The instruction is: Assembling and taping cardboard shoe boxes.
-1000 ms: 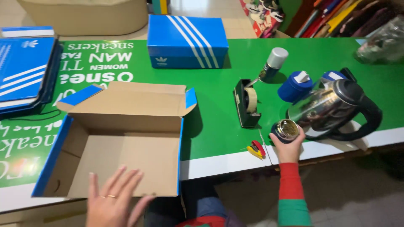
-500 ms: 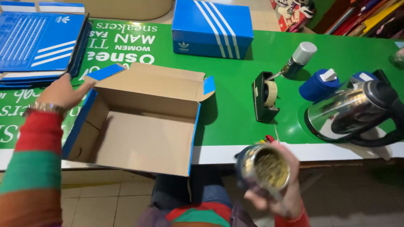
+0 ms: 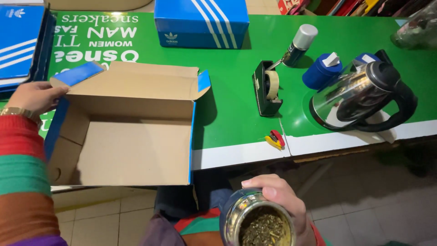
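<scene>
Green table (image 3: 227,114); metal cup (image 3: 257,223) apparently herb-filled.

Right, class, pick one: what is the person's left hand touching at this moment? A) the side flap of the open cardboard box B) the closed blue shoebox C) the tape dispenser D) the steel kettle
A: the left hand rests on the blue-faced side flap of the open cardboard box, while the right hand holds a metal cup of dried herb below the table edge.
</scene>
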